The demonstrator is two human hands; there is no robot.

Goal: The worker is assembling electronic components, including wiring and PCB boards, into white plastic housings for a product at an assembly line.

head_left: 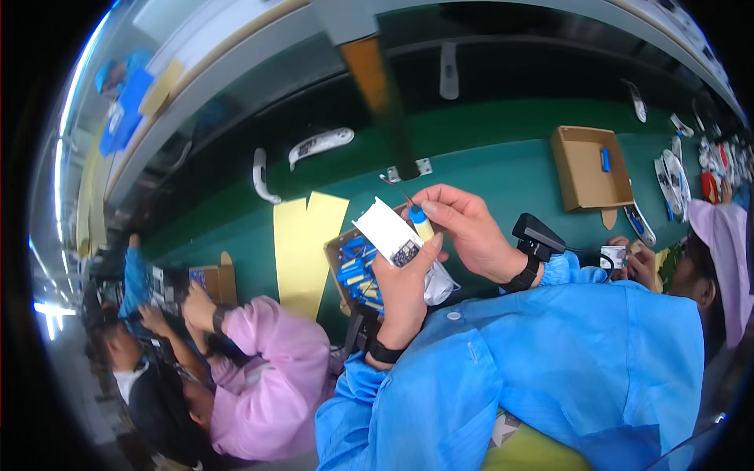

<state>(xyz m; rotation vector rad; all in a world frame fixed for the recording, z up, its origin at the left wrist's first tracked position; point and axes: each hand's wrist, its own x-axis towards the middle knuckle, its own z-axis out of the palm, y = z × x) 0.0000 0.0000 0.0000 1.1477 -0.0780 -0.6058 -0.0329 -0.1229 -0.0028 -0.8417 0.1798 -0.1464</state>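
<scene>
One green bench fills the middle of the view, bending toward the rim, with its far ends lost in blur and dark edge. Below it spreads the wearer's blue coat, cut off by the lower edge. To the left leans a person in a pink smock; the work at that person's hands is too small to make out. To the right another person shows mainly as a pink cap, partly cut by the dark rim.

Two yellow sheets lie side by side on the bench. Just right of them stands an open carton, packed with blue and yellow cells and partly covered by the left hand and what it holds. A second carton, well apart to the right, has one blue cell inside.

The left hand grips a white case, its thumb reaching toward a blue-and-yellow battery. The right hand has thumb and fingers closed on the battery's blue end. The battery is between the hands, beside the case, its lower end behind the left thumb; whether it touches the case I cannot tell. Smallest is a thin wire near the right fingertips, its path blurred.
</scene>
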